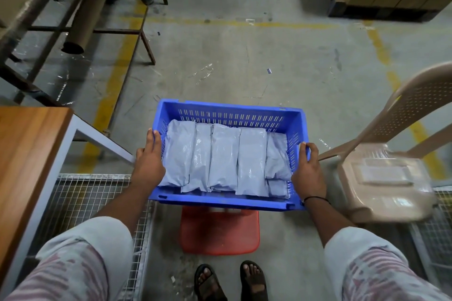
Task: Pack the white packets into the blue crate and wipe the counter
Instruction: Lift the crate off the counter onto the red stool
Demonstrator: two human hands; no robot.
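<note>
The small red stool (220, 232) at 6 o'clock is under the blue crate (227, 203), which might tip off it; the left hand (149, 161) and right hand (308, 173) have fingers curled on its side rims; a slip would spill the white packets (223, 159) inside; the chair (386, 178) at 3 o'clock could get bumped.

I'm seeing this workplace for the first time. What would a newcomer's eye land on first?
The blue crate at centre, gripped at both short sides by the left hand and right hand, with white packets lying side by side inside. A beige plastic chair stands to its right, and a wooden counter edges the left.
</note>
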